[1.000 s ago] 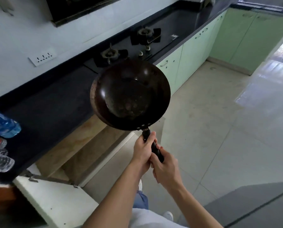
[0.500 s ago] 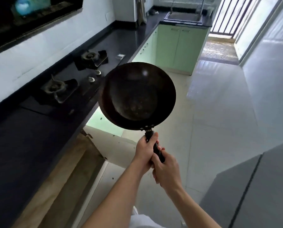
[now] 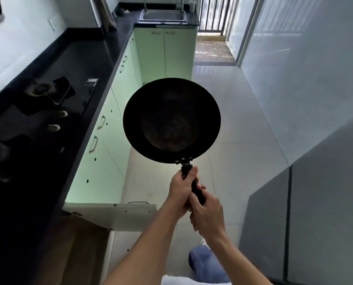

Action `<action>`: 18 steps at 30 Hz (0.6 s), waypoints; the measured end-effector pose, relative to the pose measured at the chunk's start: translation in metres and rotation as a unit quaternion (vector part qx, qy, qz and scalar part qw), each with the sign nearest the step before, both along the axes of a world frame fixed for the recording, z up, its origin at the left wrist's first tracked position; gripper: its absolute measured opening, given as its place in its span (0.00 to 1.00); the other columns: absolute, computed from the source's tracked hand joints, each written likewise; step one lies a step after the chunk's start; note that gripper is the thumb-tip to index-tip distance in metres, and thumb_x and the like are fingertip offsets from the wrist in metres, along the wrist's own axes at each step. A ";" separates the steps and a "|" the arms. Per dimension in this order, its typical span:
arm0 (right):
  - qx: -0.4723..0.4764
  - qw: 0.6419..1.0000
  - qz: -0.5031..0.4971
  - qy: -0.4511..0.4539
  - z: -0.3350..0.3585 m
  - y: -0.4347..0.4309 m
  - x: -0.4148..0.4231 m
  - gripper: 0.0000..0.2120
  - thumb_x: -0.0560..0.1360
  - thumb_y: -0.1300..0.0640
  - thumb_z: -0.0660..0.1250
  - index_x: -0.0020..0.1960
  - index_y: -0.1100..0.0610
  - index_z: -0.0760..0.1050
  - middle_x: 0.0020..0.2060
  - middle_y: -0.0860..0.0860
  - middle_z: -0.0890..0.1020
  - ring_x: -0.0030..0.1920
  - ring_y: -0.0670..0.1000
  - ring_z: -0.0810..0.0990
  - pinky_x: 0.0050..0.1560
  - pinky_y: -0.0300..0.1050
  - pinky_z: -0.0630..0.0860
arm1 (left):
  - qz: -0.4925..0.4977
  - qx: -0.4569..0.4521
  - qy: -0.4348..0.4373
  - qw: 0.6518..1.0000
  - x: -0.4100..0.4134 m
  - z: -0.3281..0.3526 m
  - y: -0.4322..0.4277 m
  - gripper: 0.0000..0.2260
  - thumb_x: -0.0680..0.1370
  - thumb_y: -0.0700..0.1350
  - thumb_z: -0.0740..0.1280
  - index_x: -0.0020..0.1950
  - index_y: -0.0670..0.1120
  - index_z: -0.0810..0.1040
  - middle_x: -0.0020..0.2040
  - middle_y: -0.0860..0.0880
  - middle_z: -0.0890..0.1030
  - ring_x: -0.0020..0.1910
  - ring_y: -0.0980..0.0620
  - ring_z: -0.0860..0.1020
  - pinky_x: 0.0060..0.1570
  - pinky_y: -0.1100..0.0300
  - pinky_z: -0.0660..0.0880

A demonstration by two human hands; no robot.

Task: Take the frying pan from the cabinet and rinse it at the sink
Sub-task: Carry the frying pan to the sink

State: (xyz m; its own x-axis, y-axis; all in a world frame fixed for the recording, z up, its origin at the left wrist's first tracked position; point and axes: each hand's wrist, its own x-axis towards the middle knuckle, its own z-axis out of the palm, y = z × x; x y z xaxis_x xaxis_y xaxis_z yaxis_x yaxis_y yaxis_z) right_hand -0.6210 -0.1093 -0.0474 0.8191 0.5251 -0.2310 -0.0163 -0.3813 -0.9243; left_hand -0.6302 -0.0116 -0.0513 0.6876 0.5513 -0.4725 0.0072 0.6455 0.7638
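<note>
A dark round frying pan [image 3: 171, 120] is held out in front of me over the tiled floor, its inside facing up. My left hand [image 3: 181, 190] grips the black handle just below the pan. My right hand [image 3: 207, 214] grips the handle's lower end, right behind the left. The steel sink [image 3: 163, 16] lies in the black counter at the far end of the kitchen, with a tap above it. The cabinet door [image 3: 114, 215] stands open at the lower left, beside my left forearm.
A black counter [image 3: 85, 64] with a gas hob [image 3: 42, 95] runs along the left above pale green cabinets [image 3: 110, 140]. A grey appliance front [image 3: 315, 212] stands on the right. The tiled floor [image 3: 233, 120] stretches between them toward the sink and a barred doorway [image 3: 212, 13].
The view has swung right along the counter, away from the open cabinet; the sink now lies straight ahead. The pan stays in both hands, raised in front of me.
</note>
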 end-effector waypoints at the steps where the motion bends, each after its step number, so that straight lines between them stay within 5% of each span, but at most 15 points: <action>1: -0.004 1.000 -0.005 -0.003 -0.003 0.004 0.007 0.13 0.80 0.58 0.66 0.36 0.56 0.74 0.22 0.49 0.77 0.20 0.51 0.75 0.24 0.45 0.73 | -0.004 -0.001 0.002 1.000 0.007 -0.001 0.004 0.10 0.81 0.46 0.67 0.48 0.40 0.71 0.33 0.48 0.73 0.28 0.52 0.73 0.34 0.58 0.79; 18: 0.005 0.999 0.031 0.020 -0.007 0.119 0.229 0.12 0.81 0.61 0.66 0.38 0.55 0.75 0.25 0.49 0.78 0.20 0.50 0.75 0.20 0.43 0.72 | 0.023 0.006 0.037 0.999 0.226 -0.010 0.119 0.08 0.81 0.44 0.66 0.49 0.41 0.72 0.35 0.48 0.74 0.28 0.53 0.73 0.36 0.58 0.79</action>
